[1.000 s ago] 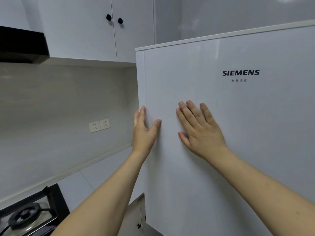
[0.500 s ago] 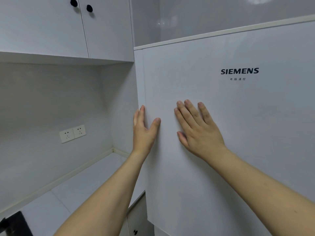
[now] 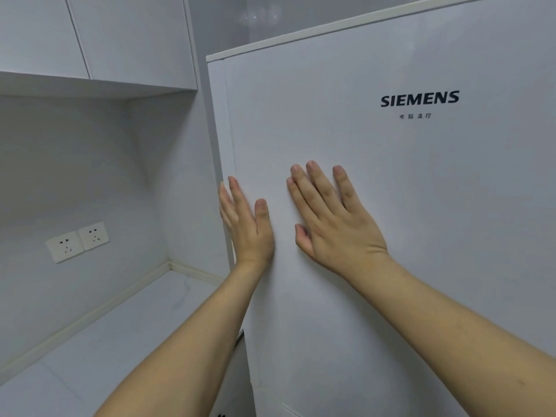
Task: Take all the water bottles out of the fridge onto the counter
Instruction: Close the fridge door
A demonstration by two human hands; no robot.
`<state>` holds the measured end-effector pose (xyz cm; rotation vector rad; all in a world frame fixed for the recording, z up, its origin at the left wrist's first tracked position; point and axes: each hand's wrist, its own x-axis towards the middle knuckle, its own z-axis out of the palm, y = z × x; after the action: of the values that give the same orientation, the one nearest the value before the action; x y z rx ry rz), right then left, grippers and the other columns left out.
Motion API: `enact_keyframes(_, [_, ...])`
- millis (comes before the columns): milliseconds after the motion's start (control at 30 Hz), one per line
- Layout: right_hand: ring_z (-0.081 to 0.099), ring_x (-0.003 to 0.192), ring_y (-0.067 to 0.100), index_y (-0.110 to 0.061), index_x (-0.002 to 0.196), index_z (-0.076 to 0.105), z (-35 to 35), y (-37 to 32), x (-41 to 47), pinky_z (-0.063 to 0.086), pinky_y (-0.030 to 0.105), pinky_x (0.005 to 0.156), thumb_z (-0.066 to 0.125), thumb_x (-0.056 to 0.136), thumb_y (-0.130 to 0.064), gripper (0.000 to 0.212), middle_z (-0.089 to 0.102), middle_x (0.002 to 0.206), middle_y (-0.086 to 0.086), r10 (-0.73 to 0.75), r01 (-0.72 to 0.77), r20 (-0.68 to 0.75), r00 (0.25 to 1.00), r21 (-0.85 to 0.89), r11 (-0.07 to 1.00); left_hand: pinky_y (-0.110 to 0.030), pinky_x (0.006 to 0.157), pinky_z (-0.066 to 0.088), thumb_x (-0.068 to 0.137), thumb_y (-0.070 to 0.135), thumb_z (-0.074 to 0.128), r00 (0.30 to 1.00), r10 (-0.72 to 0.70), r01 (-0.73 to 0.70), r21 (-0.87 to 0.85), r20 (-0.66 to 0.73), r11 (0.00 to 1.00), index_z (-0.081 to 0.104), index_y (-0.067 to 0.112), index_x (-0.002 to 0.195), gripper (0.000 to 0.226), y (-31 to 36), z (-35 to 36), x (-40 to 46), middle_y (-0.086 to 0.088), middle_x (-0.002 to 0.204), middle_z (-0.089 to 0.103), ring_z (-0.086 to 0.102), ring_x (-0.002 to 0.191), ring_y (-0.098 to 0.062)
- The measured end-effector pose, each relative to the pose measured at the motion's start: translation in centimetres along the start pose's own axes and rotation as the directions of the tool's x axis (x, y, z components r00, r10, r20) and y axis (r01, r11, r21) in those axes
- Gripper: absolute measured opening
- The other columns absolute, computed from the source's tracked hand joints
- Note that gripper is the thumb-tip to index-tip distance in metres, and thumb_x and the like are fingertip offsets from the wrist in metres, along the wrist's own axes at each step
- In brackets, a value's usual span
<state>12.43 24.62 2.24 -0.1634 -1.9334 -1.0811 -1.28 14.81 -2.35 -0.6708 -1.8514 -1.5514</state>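
Up close at the fridge door [image 3: 391, 236]: my left hand [image 3: 246, 230] lies along its left edge, fingers straight and reaching toward the side, thumb flat on the front face. My right hand [image 3: 334, 221] rests palm-down just beside it, fingers spread. Neither grip holds anything; both are wide and flat against the white panel.

No water bottles can be seen; with the door closed, I judge they sit behind it, out of sight. The desk [image 3: 120, 332] meant to receive them runs to the left of the fridge, its far corner tucked against the wall below two sockets [image 3: 77, 241], under the wall cabinets [image 3: 120, 34].

Risks, as I read them: I see no handle, so flat fingers on a smooth edge could slip off before the seal gives. I cannot tell from here which side the hinge is on; a pull on the wrong edge would achieve nothing. If the door opens toward the left, it may swing across the near edge of the desk and block my path for setting bottles down. A sharp tug could also jolt loose bottles in the door shelves.
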Motion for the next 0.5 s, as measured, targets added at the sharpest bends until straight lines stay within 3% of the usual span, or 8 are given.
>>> enact_keyframes(233, [0.012, 0.148, 0.033, -0.001, 0.152, 0.016, -0.07, 0.05, -0.05, 0.006, 0.053, 0.119, 0.033, 0.093, -0.040, 0.073, 0.012, 0.160, 0.017, 0.003, -0.003, 0.006, 1.000, 0.015, 1.000, -0.041, 0.119, 0.004, 0.094, 0.063, 0.015, 0.999, 0.030, -0.029, 0.053, -0.026, 0.998, 0.004, 0.021, 0.156, 0.075, -0.30, 0.48, 0.07, -0.012, 0.162, 0.001, 0.002, 0.148, -0.022])
enact_keyframes(500, [0.010, 0.148, 0.033, -0.001, 0.153, 0.013, -0.02, -0.03, -0.07, 0.007, 0.053, 0.118, 0.031, 0.093, -0.039, 0.072, 0.010, 0.161, 0.017, 0.006, -0.006, 0.012, 1.000, 0.014, 1.000, -0.032, 0.117, 0.001, 0.095, 0.056, 0.017, 0.999, 0.028, -0.026, 0.070, -0.036, 0.997, 0.005, 0.021, 0.156, 0.071, -0.35, 0.56, 0.13, -0.010, 0.163, 0.002, 0.002, 0.149, -0.019])
